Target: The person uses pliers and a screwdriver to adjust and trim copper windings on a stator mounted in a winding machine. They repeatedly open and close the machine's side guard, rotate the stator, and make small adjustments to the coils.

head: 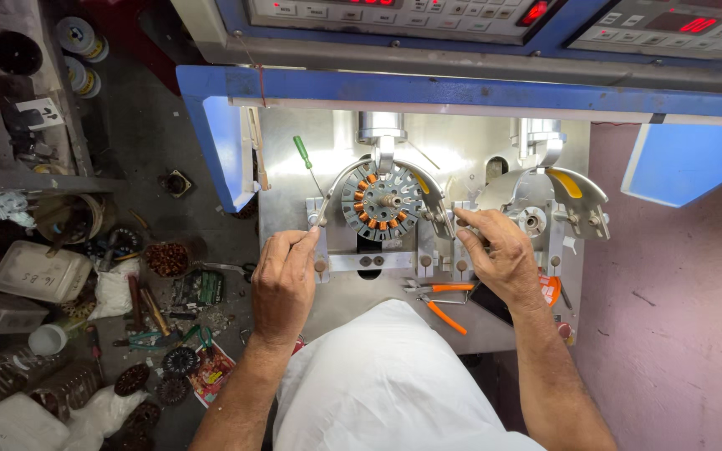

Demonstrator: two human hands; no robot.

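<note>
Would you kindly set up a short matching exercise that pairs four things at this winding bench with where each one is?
Things:
1. stator
2. green-handled screwdriver
3. orange-handled pliers
4. left hand

Places:
A. flat on the metal plate, just below the right hand
B. fingertips at the left-hand clamp post
C. leaning on the plate, upper left of the fixture
D. mounted in the left winding fixture

Pairs: 1-D, 2-C, 3-A, 4-B
</note>
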